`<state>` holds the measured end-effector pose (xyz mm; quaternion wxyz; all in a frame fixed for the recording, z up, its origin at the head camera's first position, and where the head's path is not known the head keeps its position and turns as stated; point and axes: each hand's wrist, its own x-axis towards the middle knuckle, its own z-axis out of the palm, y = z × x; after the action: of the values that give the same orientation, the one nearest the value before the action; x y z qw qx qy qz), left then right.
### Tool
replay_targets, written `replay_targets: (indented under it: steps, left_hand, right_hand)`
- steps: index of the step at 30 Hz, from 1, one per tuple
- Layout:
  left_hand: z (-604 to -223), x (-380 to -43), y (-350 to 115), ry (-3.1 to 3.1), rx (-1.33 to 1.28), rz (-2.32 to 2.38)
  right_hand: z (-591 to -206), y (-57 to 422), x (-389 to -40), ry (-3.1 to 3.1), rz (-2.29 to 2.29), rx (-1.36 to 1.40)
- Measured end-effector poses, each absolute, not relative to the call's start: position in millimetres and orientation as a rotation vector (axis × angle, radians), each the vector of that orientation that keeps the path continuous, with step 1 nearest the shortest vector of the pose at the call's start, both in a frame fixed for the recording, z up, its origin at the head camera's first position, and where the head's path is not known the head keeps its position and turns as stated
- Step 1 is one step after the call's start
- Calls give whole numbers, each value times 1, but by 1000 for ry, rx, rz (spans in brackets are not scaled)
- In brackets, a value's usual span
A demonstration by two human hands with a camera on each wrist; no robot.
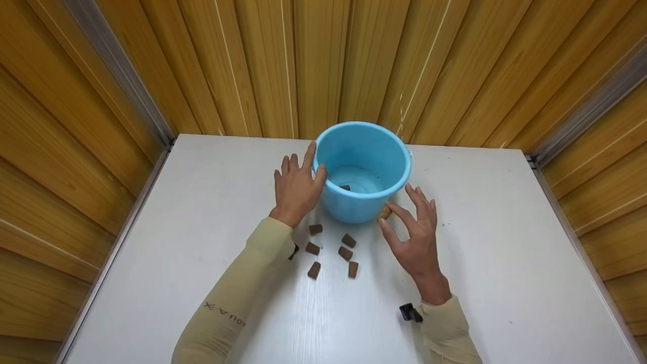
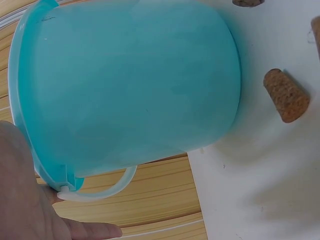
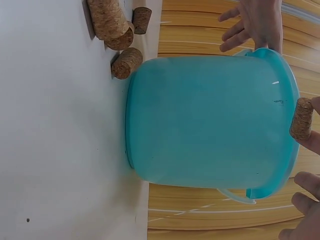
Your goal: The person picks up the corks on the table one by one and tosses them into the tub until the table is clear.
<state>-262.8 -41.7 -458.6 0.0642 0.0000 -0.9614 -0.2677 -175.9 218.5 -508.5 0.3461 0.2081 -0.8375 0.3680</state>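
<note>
A light blue bucket (image 1: 354, 205) stands upright on the white table. My left hand (image 1: 298, 189) holds its rim on the left side, thumb over the edge and index finger along the outside, the other fingers spread. My right hand (image 1: 417, 237) pinches a cork stopper (image 3: 302, 119) between thumb and index finger, its other fingers loose. That cork is beside the bucket's right front wall in the head view and overlaps the rim in the right wrist view. Inside the bucket, one dark cork (image 1: 344, 187) shows near the bottom, partly hidden by the front rim.
Several tapered corks lie on the table before the bucket, among them a left front cork (image 1: 314, 270) and a right front cork (image 1: 353, 269). The bucket's pale handle (image 2: 107, 190) hangs at its side. Wood-patterned walls (image 1: 323, 65) enclose the table (image 1: 505, 242) at back and sides.
</note>
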Motion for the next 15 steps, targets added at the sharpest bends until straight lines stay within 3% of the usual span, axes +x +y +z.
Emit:
replay_targets:
  steps: [15]
  left_hand:
    - [-459,-262,-42,-2870,-20,-808]
  right_hand:
    - [-492,218,-185,-2134,983,504]
